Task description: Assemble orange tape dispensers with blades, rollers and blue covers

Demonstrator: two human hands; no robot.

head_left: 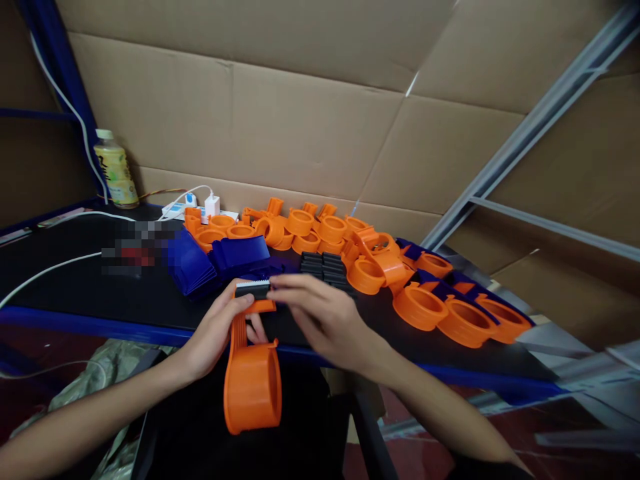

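In the head view my left hand (213,330) grips an orange tape dispenser (253,387) by its upper end, thumb on the front and fingers behind. Its wide ring hangs down in front of the table edge. At the top sit a white serrated blade (253,283) and a black strip (253,291). My right hand (330,320) has its fingers stretched out, with the fingertips at the right end of the blade; whether they touch it I cannot tell. Just behind lie blue plastic sheets (240,250) and a stack of black strips (325,267).
Several more orange tape dispensers (417,307) crowd the back and right of the black table (75,287). At the back left stand a drink bottle (117,173) and a power strip with a white charger (212,205). Cardboard (300,127) walls the rear; a metal frame (500,133) rises at right.
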